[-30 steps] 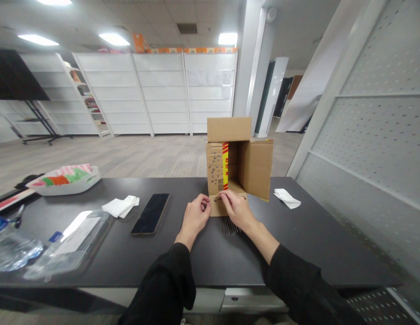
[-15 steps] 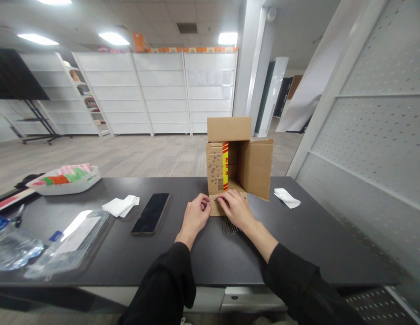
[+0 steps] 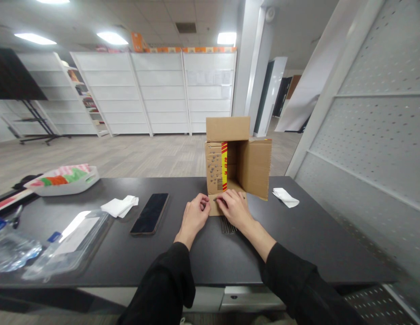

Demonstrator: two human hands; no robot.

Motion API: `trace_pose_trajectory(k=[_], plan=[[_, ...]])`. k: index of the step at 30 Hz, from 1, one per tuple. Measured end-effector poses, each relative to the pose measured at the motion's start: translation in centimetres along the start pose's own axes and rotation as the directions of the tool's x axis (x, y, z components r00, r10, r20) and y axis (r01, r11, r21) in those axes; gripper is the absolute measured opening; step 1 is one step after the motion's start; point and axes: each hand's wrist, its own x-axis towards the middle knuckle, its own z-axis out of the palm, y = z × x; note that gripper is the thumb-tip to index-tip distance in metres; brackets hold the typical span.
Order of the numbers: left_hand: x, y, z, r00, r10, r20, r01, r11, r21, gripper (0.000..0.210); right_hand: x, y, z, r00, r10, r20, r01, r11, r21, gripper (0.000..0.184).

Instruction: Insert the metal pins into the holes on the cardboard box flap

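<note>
The open brown cardboard box stands just beyond both hands. The left hand is half curled, the right hand arched over the lower flap; what they grip, I cannot tell. A dipping right wrist could scatter the thin dark metal rods beneath.

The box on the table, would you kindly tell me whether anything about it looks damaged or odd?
Yes: its left flap is peppered with small dark spots, perhaps pin or nail heads, which is unusual for cardboard. The right flap also has a slightly ragged outer edge.
</note>
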Motion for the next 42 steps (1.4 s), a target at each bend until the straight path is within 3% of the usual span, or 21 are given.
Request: trace_pose_trajectory(k=[14,25,30,36,42], plan=[[0.1,-0.2,0.1,1.000,-0.003,0.006,0.003,1.000,0.004,0.010,0.1,-0.1,-0.1,0.998,0.045,0.032,-0.045,0.999,-0.010,0.013],[0.0,-0.4,0.1,1.000,0.006,0.003,-0.006,1.000,-0.008,0.010,-0.7,-0.2,-1.0,0.999,0.023,-0.039,-0.021,0.998,0.054,0.009],[0.1,-0.5,0.2,1.000,0.002,0.002,-0.002,1.000,0.007,0.009,-1.9,-0.3,-2.6,0.998,-0.050,0.044,0.045,0.992,0.122,0.009],[0.2,-0.4,0.2,1.000,0.009,-0.005,-0.009,1.000,0.010,0.009,-3.7,-0.7,-4.2,0.973,-0.173,0.155,0.143,0.972,0.189,0.022],[0.1,-0.5,0.2,1.000,0.008,-0.003,-0.008,1.000,0.007,0.008,-4.8,-0.9,-4.5,0.955,-0.205,0.216,0.151,0.959,0.240,0.031]])
